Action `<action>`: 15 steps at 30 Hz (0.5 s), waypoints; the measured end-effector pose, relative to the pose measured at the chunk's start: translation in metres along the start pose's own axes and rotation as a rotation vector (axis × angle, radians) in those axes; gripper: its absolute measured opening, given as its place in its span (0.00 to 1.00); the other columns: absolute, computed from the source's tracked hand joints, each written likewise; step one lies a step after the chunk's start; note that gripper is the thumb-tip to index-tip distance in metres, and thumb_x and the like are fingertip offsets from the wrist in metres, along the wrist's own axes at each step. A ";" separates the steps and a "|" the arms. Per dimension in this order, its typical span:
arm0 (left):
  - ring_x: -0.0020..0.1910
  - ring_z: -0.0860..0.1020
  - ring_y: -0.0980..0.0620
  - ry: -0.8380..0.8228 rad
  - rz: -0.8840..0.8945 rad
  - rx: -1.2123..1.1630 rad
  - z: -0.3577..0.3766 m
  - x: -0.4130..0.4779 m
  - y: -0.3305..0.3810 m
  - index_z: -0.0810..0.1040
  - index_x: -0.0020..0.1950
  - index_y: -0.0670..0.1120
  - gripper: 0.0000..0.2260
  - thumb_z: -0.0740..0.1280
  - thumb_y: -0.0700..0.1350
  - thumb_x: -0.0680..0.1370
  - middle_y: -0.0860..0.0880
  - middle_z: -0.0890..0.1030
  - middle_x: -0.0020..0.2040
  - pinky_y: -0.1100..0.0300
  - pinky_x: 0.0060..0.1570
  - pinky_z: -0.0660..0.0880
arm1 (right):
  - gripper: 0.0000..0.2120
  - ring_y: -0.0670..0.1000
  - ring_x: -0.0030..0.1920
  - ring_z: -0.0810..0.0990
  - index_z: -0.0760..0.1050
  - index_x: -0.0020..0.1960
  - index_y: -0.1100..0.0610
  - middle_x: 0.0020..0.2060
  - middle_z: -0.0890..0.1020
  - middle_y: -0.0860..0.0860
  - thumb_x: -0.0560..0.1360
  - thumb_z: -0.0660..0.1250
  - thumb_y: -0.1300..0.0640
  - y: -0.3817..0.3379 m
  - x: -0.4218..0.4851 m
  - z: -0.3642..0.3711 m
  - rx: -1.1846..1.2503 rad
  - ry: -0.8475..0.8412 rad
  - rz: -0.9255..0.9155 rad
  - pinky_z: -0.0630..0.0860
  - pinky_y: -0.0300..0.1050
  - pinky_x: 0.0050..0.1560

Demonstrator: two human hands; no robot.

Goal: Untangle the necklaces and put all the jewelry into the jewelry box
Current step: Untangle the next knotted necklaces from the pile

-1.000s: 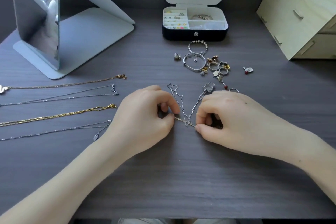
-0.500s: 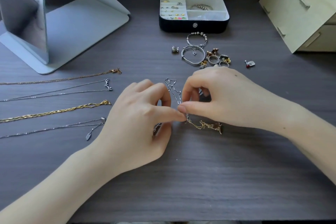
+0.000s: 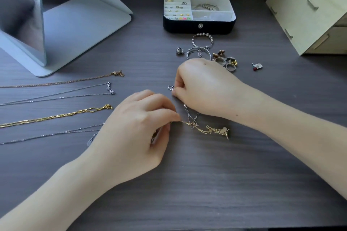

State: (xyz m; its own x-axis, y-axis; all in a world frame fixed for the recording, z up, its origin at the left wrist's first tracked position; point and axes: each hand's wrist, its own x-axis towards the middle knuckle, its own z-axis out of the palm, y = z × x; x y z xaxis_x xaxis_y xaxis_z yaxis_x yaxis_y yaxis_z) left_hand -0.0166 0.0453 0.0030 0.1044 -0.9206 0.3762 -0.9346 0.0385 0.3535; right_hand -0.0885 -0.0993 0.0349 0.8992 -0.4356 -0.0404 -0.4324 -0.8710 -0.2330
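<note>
A dark wood-grain table (image 3: 187, 184) carried everything. A standing mirror (image 3: 37, 24) stood at ten o'clock and a pale wooden drawer unit (image 3: 309, 5) at two. Near the centre, the left hand (image 3: 135, 133) pinched an end of a gold chain (image 3: 201, 129), and the right hand (image 3: 204, 88) pinched a silver chain (image 3: 186, 110) knotted across it. The open jewelry box (image 3: 180, 26) sat at twelve, four necklaces (image 3: 56, 117) lay straight at nine, and loose rings and bangles (image 3: 223, 61) lay just below the box.

Before you: table (image 3: 206, 184) dark grey, wood-grain streaks; box (image 3: 187, 27) black outside, white inside; gold chain (image 3: 202, 130) against silver chain (image 3: 187, 111); stand (image 3: 78, 24) pale blue; drawers (image 3: 304, 15) light yellowish wood; stud (image 3: 254, 69) red-tipped.
</note>
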 end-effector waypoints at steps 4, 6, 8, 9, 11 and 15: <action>0.38 0.75 0.48 -0.016 -0.087 -0.046 0.000 0.001 -0.006 0.83 0.44 0.46 0.09 0.62 0.45 0.73 0.51 0.78 0.41 0.60 0.42 0.69 | 0.09 0.43 0.37 0.77 0.79 0.40 0.55 0.34 0.80 0.47 0.76 0.65 0.53 0.003 -0.016 -0.018 0.252 0.028 -0.028 0.73 0.37 0.40; 0.38 0.75 0.49 -0.021 -0.122 -0.048 0.000 0.002 -0.007 0.82 0.43 0.48 0.07 0.64 0.45 0.73 0.52 0.77 0.40 0.64 0.42 0.67 | 0.08 0.39 0.30 0.75 0.77 0.37 0.51 0.27 0.77 0.43 0.75 0.68 0.53 0.004 -0.032 -0.032 0.456 0.012 -0.078 0.70 0.31 0.33; 0.38 0.74 0.51 -0.023 -0.137 -0.050 0.000 0.003 -0.007 0.81 0.42 0.48 0.04 0.66 0.44 0.72 0.53 0.75 0.39 0.70 0.40 0.65 | 0.08 0.39 0.29 0.74 0.76 0.36 0.49 0.28 0.78 0.43 0.73 0.70 0.53 0.005 -0.052 -0.040 0.617 -0.034 -0.169 0.70 0.30 0.32; 0.37 0.73 0.51 -0.024 -0.140 -0.054 0.000 0.003 -0.007 0.81 0.41 0.48 0.04 0.67 0.44 0.71 0.54 0.74 0.39 0.71 0.41 0.64 | 0.07 0.39 0.29 0.75 0.76 0.36 0.48 0.30 0.79 0.43 0.72 0.70 0.52 0.006 -0.061 -0.040 0.651 -0.061 -0.216 0.71 0.30 0.33; 0.36 0.72 0.52 -0.028 -0.148 -0.062 0.000 0.004 -0.008 0.80 0.40 0.47 0.03 0.66 0.44 0.71 0.54 0.73 0.38 0.71 0.39 0.63 | 0.04 0.41 0.31 0.74 0.76 0.37 0.47 0.32 0.79 0.42 0.70 0.69 0.51 0.009 -0.079 -0.031 0.608 -0.081 -0.287 0.70 0.30 0.34; 0.35 0.71 0.51 -0.023 -0.113 -0.016 0.001 0.003 -0.006 0.78 0.39 0.45 0.03 0.66 0.43 0.72 0.54 0.72 0.37 0.65 0.38 0.63 | 0.06 0.42 0.38 0.72 0.76 0.38 0.45 0.33 0.76 0.39 0.71 0.65 0.45 0.017 -0.099 0.000 0.400 -0.041 -0.335 0.69 0.35 0.41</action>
State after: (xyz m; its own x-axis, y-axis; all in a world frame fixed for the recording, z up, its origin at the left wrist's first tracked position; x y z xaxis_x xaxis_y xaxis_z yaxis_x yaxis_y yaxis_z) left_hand -0.0107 0.0414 0.0010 0.2011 -0.9281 0.3134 -0.9116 -0.0602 0.4066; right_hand -0.1853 -0.0712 0.0353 0.9892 -0.1314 0.0644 -0.0682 -0.8030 -0.5920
